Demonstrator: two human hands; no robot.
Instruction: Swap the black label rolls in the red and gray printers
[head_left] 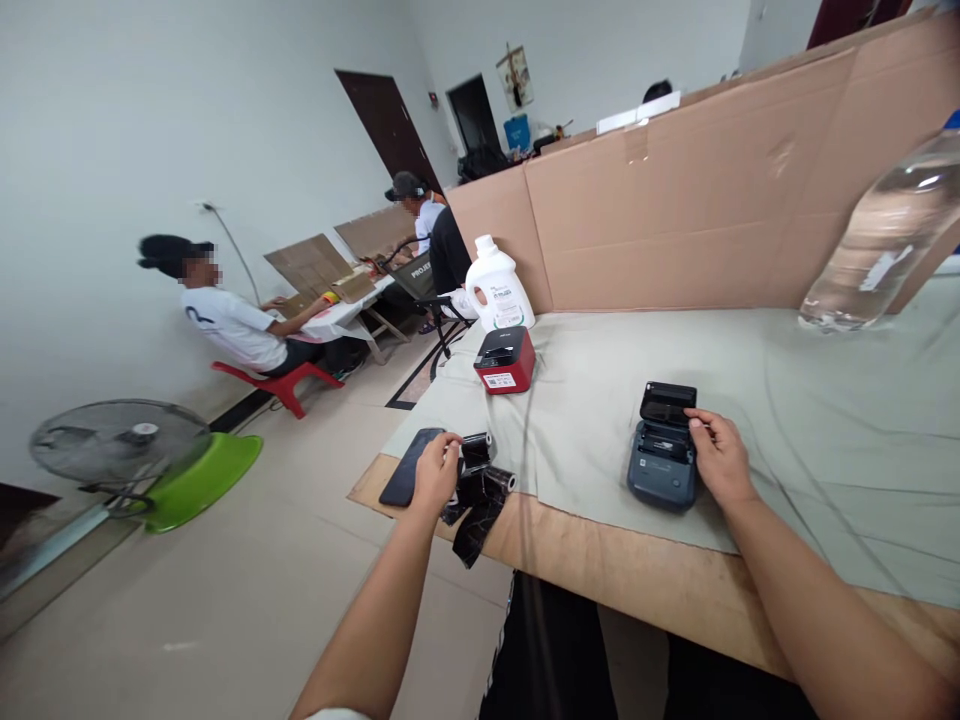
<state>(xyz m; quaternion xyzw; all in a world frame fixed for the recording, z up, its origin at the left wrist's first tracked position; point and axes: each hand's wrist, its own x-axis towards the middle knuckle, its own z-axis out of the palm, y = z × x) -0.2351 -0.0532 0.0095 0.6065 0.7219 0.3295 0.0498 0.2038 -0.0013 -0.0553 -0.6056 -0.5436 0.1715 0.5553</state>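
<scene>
A small dark blue-grey portable printer (660, 478) lies on the table in front of me with its black lid (667, 402) raised. My right hand (721, 458) is closed, pinching the right edge of that lid between thumb and forefinger. Near the table's left corner, my left hand (437, 474) has its fingers pressed together on a roll of shiny black ribbon (477, 449). A second roll (501, 480) lies just below it, and a loose black strip (474, 530) hangs over the table edge. Partly behind my left hand rests a dark phone (409, 468).
Beyond the rolls stand a red-and-black box-shaped device (505, 362) and a white jug (498, 285). A cardboard partition (660, 220) borders the table's back, with a large clear bottle (874, 245) at right. Other people sit at far tables; a fan (127, 445) stands left.
</scene>
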